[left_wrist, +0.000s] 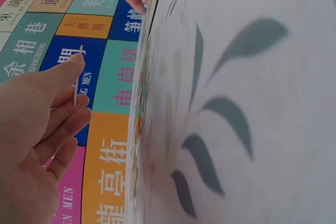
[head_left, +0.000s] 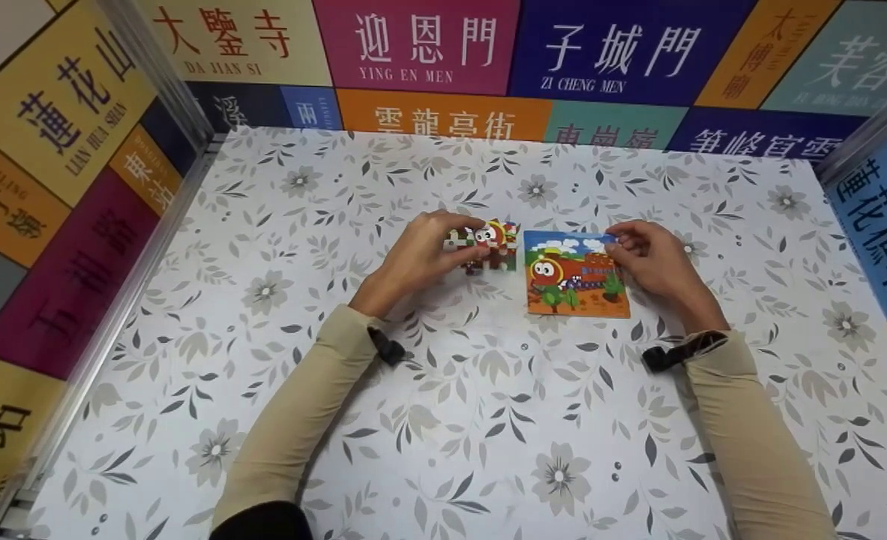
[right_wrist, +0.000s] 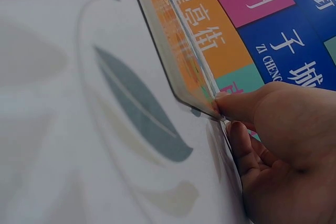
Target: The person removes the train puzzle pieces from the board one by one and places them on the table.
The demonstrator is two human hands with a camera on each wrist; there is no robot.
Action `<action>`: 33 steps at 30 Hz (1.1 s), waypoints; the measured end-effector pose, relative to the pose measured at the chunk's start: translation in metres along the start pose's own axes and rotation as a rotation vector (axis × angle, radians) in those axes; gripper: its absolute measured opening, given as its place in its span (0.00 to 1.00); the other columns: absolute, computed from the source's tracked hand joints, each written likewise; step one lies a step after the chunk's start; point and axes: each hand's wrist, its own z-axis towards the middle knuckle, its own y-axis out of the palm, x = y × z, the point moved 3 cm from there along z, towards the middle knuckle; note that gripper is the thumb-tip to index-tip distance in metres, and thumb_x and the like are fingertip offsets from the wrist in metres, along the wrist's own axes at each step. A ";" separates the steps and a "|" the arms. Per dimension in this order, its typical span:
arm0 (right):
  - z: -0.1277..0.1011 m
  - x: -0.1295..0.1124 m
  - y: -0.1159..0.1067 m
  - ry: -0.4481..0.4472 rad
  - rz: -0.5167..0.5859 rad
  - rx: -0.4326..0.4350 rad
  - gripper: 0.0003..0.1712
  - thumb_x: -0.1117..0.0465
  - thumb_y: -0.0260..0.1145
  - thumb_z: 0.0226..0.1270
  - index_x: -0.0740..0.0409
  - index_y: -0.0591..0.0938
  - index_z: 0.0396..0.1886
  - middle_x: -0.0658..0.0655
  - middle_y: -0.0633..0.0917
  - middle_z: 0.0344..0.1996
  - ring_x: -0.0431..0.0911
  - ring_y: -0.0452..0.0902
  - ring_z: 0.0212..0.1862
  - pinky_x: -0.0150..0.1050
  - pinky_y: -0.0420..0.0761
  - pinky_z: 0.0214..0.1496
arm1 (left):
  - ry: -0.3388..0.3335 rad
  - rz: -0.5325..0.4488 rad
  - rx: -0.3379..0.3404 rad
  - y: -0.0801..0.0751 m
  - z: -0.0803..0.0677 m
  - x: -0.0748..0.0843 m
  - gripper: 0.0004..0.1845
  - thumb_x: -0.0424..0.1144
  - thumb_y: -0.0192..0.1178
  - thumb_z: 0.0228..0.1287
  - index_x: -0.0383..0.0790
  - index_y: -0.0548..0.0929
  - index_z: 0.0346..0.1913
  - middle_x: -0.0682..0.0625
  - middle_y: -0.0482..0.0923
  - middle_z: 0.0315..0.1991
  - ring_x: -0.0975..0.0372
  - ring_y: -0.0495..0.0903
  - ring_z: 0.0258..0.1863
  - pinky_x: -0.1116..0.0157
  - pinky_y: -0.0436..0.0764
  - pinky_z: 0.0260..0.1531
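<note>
My left hand (head_left: pixel 419 251) pinches a thin puzzle piece (left_wrist: pixel 76 90) between thumb and fingertip, seen edge-on in the left wrist view. Below and beside those fingers, small colourful puzzle pieces (head_left: pixel 504 256) lie close together, showing parts of a red train face; the hand hides some of them. To their right lies a square picture board (head_left: pixel 582 289) with a smiling red train, green cactus-like plants, blue sky and orange ground. Thumb and finger of my right hand (head_left: pixel 653 259) pinch the board's upper right edge, and its corner shows at the fingertips in the right wrist view.
A white tablecloth (head_left: pixel 473 420) with grey flowers and leaves covers the table. Colourful panels (head_left: pixel 428 45) with large Chinese characters stand along the back and both sides, joined by metal corner posts (head_left: pixel 166 82).
</note>
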 end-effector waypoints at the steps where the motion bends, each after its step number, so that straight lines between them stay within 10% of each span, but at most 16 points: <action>1: 0.000 0.000 0.000 0.001 -0.003 -0.002 0.21 0.48 0.64 0.73 0.51 0.81 0.60 0.54 0.79 0.44 0.43 0.75 0.43 0.25 0.72 0.42 | -0.002 -0.001 -0.001 -0.002 -0.001 -0.001 0.22 0.51 0.68 0.65 0.46 0.85 0.58 0.53 0.86 0.54 0.60 0.84 0.52 0.61 0.80 0.56; 22: -0.001 0.001 0.000 -0.014 0.002 0.006 0.21 0.49 0.64 0.73 0.53 0.81 0.59 0.55 0.80 0.44 0.42 0.76 0.42 0.24 0.73 0.42 | -0.117 -0.025 -0.021 -0.029 -0.031 -0.033 0.24 0.42 0.73 0.60 0.45 0.84 0.60 0.50 0.84 0.55 0.59 0.81 0.53 0.58 0.78 0.59; 33: -0.001 0.000 -0.001 0.003 0.003 -0.003 0.21 0.49 0.64 0.73 0.52 0.81 0.60 0.55 0.80 0.45 0.42 0.76 0.43 0.24 0.73 0.43 | -0.162 0.022 -0.139 -0.029 -0.035 -0.045 0.20 0.46 0.74 0.59 0.49 0.87 0.54 0.55 0.85 0.50 0.59 0.78 0.53 0.59 0.74 0.59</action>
